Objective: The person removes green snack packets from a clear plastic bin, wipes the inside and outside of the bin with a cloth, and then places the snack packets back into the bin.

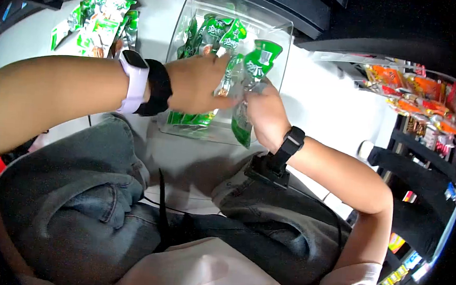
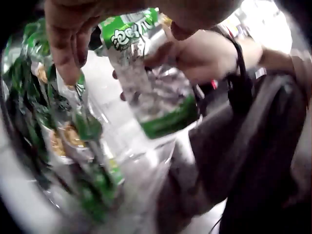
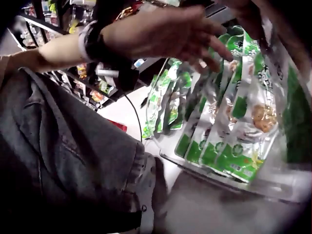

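Observation:
My right hand (image 1: 268,113) grips a green and silver snack packet (image 1: 260,59) over the right side of a clear plastic bin (image 1: 285,56). In the left wrist view the thumb lies across the front of this packet (image 2: 156,97), with fingertips at its far edge. My left hand (image 1: 198,84) is over the bin, its fingers loosely extended at the upright packets (image 1: 215,31) inside. The right wrist view shows the left hand (image 3: 161,36) beside the tops of those packets (image 3: 239,117), which stand in a leaning row.
A pile of similar green packets (image 1: 106,20) lies on the white floor left of the bin. Shelves with orange and red snack packs (image 1: 424,93) stand at the right. A dark shelf edge (image 1: 281,7) runs behind the bin. My knees (image 1: 105,138) are close in front.

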The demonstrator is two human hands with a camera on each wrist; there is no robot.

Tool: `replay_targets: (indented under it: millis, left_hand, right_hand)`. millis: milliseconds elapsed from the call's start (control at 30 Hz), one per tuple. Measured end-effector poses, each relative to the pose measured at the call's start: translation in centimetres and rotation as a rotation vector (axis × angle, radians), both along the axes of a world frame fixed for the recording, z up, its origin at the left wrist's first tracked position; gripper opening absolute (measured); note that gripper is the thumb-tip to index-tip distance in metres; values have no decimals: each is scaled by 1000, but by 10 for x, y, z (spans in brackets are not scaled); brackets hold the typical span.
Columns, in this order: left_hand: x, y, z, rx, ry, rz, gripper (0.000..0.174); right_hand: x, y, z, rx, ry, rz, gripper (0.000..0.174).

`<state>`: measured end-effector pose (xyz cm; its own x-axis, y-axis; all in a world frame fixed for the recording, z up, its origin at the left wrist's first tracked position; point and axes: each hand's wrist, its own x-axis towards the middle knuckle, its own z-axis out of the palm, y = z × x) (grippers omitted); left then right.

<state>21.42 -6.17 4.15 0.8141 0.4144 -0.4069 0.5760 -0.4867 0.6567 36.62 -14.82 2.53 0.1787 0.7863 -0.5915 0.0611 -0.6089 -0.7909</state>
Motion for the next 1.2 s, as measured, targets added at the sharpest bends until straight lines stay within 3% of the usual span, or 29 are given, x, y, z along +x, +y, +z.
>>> replay_targets:
  millis: [67, 100, 133, 167, 233, 267, 333, 400, 467, 500, 533, 633, 767, 867, 933, 1000, 1067, 1100, 1133, 1200]
  left_hand:
    - [-12, 0, -9, 251, 62, -461, 62]
    - [-15, -3, -14, 247, 63, -449, 62]
    - [-16, -6, -18, 313, 72, -570, 59]
    - [-17, -9, -24, 380, 81, -695, 57]
    - [-16, -16, -35, 402, 88, -707, 54]
    - [-14, -19, -37, 427, 89, -725, 53]
    - [-11, -21, -39, 430, 132, -724, 52]
    - [-11, -22, -42, 382, 218, -738, 49]
    - [-13, -23, -42, 408, 200, -727, 43]
    - [-13, -25, -41, 382, 195, -692, 41]
    - [-14, -27, -41, 351, 192, -657, 39]
    - [-13, -30, -48, 299, 160, -584, 33]
    - [-7, -30, -45, 75, 270, -484, 34]
    - [-16, -40, -60, 164, 138, -505, 33]
    - [-13, -30, -29, 286, 69, -515, 28]
    - [-4, -2, 12, 137, 225, -483, 22]
    - [-18, 37, 34, 236, -116, -217, 20]
    - [-31, 58, 48, 253, -220, 40, 22]
    - [-45, 72, 47, 240, -204, 33, 22]
    - [-73, 104, 40, 386, -429, 625, 15]
  right_hand:
    - [7, 5, -9, -41, -91, -62, 26]
    - [9, 5, -12, -15, 33, -82, 19]
    - [11, 11, -19, -18, 35, -73, 19]
    - [13, 23, -27, -193, 31, -84, 16]
    - [11, 45, -33, -402, 28, -129, 17]
    - [14, 54, -45, -508, 90, -302, 18]
    - [17, 65, -73, -420, -1, -183, 19]
    - [11, 71, -64, -259, 279, -182, 21]
    - [-3, 78, -49, -401, -17, -163, 19]
    - [1, 80, -68, -404, -55, -90, 35]
    - [8, 74, -85, -297, -71, -89, 38]
    - [1, 67, -71, -193, -27, -117, 52]
    - [-5, 66, -50, -108, -25, 42, 54]
    - [-7, 63, -59, -101, -89, 81, 64]
    - [-4, 60, -78, -43, -179, 76, 65]
    - [8, 58, -103, 0, -17, 37, 66]
    - [15, 51, -139, 125, 302, -33, 69]
    - [1, 47, -117, 45, 98, -6, 58]
    - [-14, 49, -80, -34, -113, 27, 50]
    - [-25, 48, -61, -74, -123, -100, 52]
